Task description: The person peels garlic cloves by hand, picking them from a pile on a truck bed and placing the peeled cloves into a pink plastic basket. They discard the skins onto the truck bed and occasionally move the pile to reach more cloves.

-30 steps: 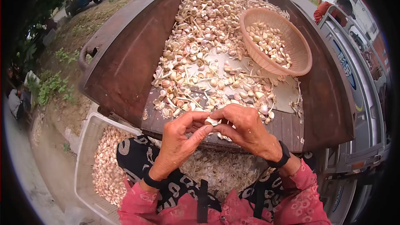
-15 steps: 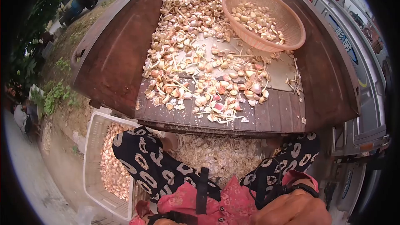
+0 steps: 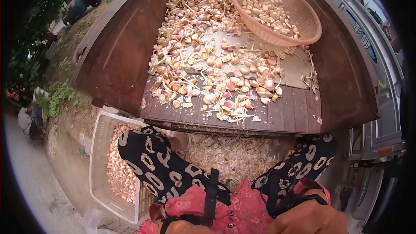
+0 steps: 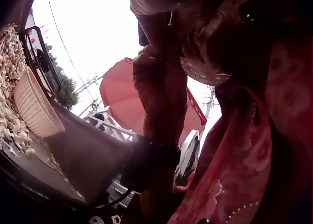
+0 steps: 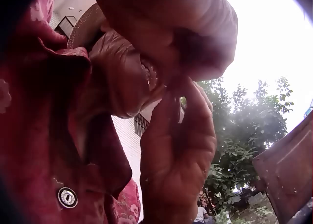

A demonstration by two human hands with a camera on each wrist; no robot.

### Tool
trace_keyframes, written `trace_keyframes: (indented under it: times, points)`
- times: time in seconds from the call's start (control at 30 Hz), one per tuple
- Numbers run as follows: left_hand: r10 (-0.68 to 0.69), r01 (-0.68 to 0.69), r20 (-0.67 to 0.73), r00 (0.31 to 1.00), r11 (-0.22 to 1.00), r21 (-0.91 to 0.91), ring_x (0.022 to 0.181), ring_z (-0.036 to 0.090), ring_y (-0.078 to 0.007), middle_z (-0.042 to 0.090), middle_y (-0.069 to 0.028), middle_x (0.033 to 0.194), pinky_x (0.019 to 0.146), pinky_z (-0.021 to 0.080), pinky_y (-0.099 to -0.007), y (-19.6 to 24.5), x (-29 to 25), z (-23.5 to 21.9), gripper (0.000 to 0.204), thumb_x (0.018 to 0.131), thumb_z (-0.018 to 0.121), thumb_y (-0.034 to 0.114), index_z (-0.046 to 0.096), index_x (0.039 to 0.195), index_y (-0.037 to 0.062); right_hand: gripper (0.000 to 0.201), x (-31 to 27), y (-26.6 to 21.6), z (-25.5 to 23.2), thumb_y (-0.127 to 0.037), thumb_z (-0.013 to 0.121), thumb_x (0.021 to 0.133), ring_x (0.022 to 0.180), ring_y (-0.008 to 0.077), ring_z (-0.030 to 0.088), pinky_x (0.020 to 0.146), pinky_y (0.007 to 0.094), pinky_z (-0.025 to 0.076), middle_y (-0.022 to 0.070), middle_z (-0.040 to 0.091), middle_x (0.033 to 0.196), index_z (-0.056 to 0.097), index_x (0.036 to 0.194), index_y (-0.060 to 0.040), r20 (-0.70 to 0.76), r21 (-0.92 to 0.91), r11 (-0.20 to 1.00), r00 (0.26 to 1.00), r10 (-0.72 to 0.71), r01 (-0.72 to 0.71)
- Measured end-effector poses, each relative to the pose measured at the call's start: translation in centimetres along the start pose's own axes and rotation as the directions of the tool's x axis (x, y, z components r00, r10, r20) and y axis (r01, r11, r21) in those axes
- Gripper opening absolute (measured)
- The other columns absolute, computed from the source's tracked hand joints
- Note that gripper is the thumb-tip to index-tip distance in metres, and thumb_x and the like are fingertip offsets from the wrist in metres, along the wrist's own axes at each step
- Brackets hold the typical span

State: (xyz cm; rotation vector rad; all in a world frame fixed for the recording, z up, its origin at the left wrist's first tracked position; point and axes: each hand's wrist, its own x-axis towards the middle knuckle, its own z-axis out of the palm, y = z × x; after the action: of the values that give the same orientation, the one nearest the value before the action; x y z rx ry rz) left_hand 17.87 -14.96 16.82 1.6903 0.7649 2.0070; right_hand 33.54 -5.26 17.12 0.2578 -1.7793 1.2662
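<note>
Both hands are raised close below the person's face, with their fingertips meeting. The left hand [image 5: 178, 141] shows in the right wrist view, thumb and fingers drawn together toward the other hand. Above it, the right hand [image 5: 171, 26] bends over with its fingertips in shadow. I cannot tell what lies between the fingers. Only part of the right hand [image 3: 310, 221] enters the head view, at the bottom right. Ahead, garlic cloves and peels [image 3: 229, 86] lie on a brown cart bed [image 3: 281, 112]. A pink plastic basket [image 3: 312, 37] on the bed holds loose cloves.
A white crate [image 3: 97, 147] full of cloves [image 3: 121, 169] stands by the left knee. Peels [image 3: 225, 156] cover the ground between the legs. Metal side walls [image 3: 117, 47] enclose the bed, and a grey vehicle [image 3: 383, 95] stands at the right.
Both hands, which pinched a garlic clove over the front of the cart bed, have come back and up toward the face. The head view has shifted slightly; the basket and crate stay in place.
</note>
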Motion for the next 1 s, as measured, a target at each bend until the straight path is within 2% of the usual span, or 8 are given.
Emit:
trace_keyframes:
  times: [0.17,0.3,0.4,0.57,0.63,0.77,0.87,1.0]
  points:
    - [-0.336,0.352,-0.106,0.936,0.882,0.315,0.081,0.063,-0.0194,0.059,-0.0181,0.104,0.073,0.052,-0.0264,-4.9,-2.7,-2.1,0.026,0.088,0.075,0.013,0.059,0.105,0.0009,0.029,0.9,4.5,-1.6,-0.005,0.081,0.069,0.068,0.0168,0.064,0.056,0.0268,0.048,0.0090,0.069,0.082,0.076,0.098,-0.0047,-0.062,-0.299,0.900,0.948,0.313,-0.317]
    - [-0.638,0.537,-0.355,0.683,0.768,-0.348,0.097,0.059,-0.0187,0.058,-0.0120,0.105,0.088,0.049,-0.0310,-9.8,-4.4,-1.7,0.023,0.095,0.065,0.015,0.056,0.110,-0.0005,0.032,-1.4,9.3,-1.0,-0.005,0.073,0.074,0.070,0.0193,0.061,0.055,0.0292,0.048,0.0075,0.065,0.085,0.071,0.106,-0.0013,-0.086,-0.644,0.733,0.973,0.215,-0.219]
    - [-0.951,0.412,-0.111,0.290,0.229,-0.882,0.087,0.060,-0.0149,0.059,-0.0079,0.104,0.076,0.052,-0.0280,-12.6,-4.8,-3.0,0.022,0.105,0.043,0.020,0.052,0.115,0.0026,0.036,-1.8,11.5,-1.0,-0.007,0.073,0.075,0.074,0.0200,0.060,0.060,0.0318,0.049,0.0053,0.064,0.086,0.069,0.110,-0.0046,0.063,-0.744,0.650,0.953,0.297,-0.153]
    - [-0.930,0.154,0.032,0.367,0.027,-0.988,0.079,0.060,-0.0154,0.062,-0.0082,0.096,0.063,0.048,-0.0264,-15.8,-7.8,-5.9,0.018,0.101,0.045,0.013,0.053,0.115,0.0038,0.030,-1.7,17.7,-4.6,-0.009,0.067,0.085,0.083,0.0301,0.059,0.072,0.0388,0.051,0.0098,0.063,0.103,0.065,0.115,-0.0054,0.067,-0.722,0.631,0.879,0.471,-0.283]
    - [-0.965,0.272,-0.135,0.227,0.196,-0.942,0.075,0.056,-0.0170,0.060,-0.0108,0.091,0.060,0.048,-0.0261,-15.4,-7.3,-6.3,0.021,0.100,0.046,0.013,0.055,0.114,0.0014,0.024,-1.3,20.7,-5.9,-0.012,0.067,0.088,0.085,0.0336,0.061,0.074,0.0413,0.050,0.0130,0.064,0.099,0.064,0.110,-0.0037,0.014,-0.870,0.418,0.835,0.550,-0.261]
    - [-0.908,0.395,-0.283,0.310,0.394,-0.830,0.080,0.062,-0.0197,0.063,-0.0135,0.097,0.059,0.051,-0.0270,-14.4,-6.9,-8.0,0.021,0.097,0.049,0.015,0.055,0.113,0.0019,0.019,-1.8,23.2,-6.4,-0.014,0.069,0.088,0.083,0.0300,0.058,0.073,0.0403,0.047,0.0130,0.063,0.088,0.069,0.105,-0.0049,0.109,-0.939,0.331,0.832,0.544,-0.093]
    - [-0.897,0.433,-0.318,0.308,0.430,-0.792,0.079,0.063,-0.0199,0.064,-0.0134,0.099,0.058,0.053,-0.0283,-14.1,-7.1,-8.4,0.018,0.096,0.052,0.016,0.056,0.108,0.0032,0.018,-2.1,22.6,-6.9,-0.011,0.067,0.092,0.086,0.0251,0.063,0.075,0.0359,0.049,0.0085,0.065,0.091,0.069,0.108,-0.0044,0.069,-0.790,0.553,0.859,0.507,-0.263]
    - [-0.885,0.569,-0.317,0.340,0.462,-0.680,0.077,0.063,-0.0183,0.064,-0.0118,0.097,0.058,0.053,-0.0269,-13.8,-7.0,-7.7,0.016,0.098,0.054,0.018,0.056,0.105,0.0045,0.021,-2.4,19.1,-6.7,-0.009,0.066,0.095,0.095,0.0159,0.067,0.078,0.0292,0.054,0.0061,0.069,0.105,0.065,0.112,0.0027,-0.072,-0.020,0.615,0.614,0.786,-0.789]
